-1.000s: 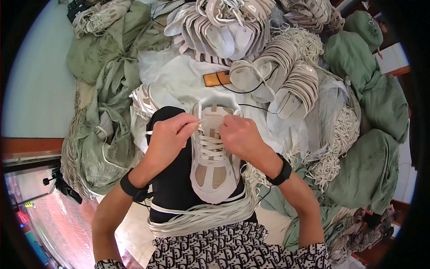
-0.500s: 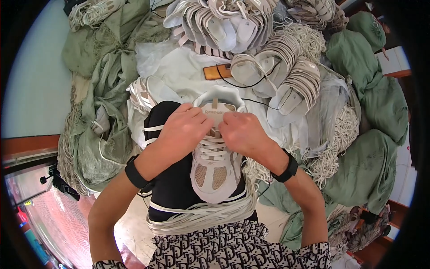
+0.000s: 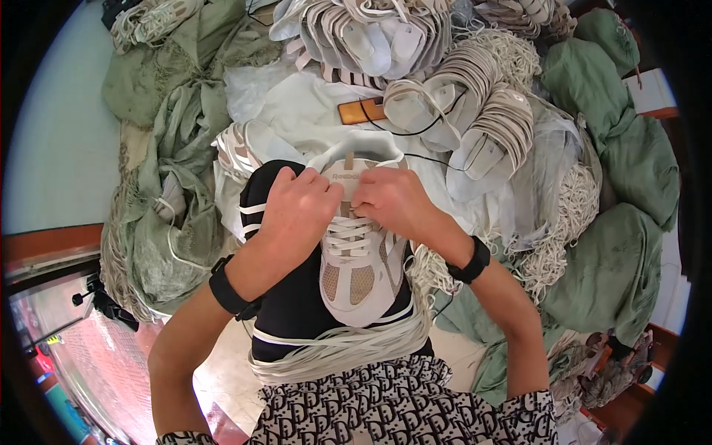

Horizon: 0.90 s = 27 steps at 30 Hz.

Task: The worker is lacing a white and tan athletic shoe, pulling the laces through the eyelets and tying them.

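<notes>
head view: insole stacks [image 3: 475,111] behind sneaker [image 3: 361,259]

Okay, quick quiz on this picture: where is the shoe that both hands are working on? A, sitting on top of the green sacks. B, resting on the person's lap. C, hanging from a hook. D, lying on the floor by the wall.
B: the white and beige shoe lies on the person's black-clad lap, with the left hand and right hand at its laces.
</notes>
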Each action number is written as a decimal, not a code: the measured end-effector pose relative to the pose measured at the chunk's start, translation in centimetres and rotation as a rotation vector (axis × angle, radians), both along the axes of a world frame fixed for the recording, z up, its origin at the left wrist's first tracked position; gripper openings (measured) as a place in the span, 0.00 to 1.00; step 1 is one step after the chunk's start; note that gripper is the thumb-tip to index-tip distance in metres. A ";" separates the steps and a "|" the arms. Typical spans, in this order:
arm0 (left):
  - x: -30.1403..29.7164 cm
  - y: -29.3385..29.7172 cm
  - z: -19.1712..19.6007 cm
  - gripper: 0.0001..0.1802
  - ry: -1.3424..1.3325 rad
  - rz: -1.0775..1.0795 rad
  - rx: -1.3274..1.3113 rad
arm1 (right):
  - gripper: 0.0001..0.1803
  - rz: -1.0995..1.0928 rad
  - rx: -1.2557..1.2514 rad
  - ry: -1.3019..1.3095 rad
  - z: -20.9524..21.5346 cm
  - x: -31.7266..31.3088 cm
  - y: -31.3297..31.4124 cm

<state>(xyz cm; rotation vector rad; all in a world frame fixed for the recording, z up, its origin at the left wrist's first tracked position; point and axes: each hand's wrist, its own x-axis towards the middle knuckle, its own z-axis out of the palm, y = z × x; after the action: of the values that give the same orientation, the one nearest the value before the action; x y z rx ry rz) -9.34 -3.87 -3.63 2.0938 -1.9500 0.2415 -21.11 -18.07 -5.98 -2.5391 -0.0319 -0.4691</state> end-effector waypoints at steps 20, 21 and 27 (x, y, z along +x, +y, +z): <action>0.0 -0.2 -0.4 0.05 0.040 -0.078 0.051 | 0.05 -0.070 0.237 -0.023 0.3 -0.2 0.6; -0.1 -0.2 -0.6 0.06 0.145 -0.026 0.007 | 0.05 -0.073 0.239 -0.025 0.3 -0.3 0.6; 0.4 -0.1 -0.3 0.06 0.162 -0.051 0.087 | 0.07 -0.174 0.278 -0.089 -0.1 -0.5 1.3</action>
<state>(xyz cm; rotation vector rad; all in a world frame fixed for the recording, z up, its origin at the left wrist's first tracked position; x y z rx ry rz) -8.98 -3.95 -3.89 2.0429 -1.9458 -0.0231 -21.61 -16.81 -6.12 -2.2562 0.2085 -0.6097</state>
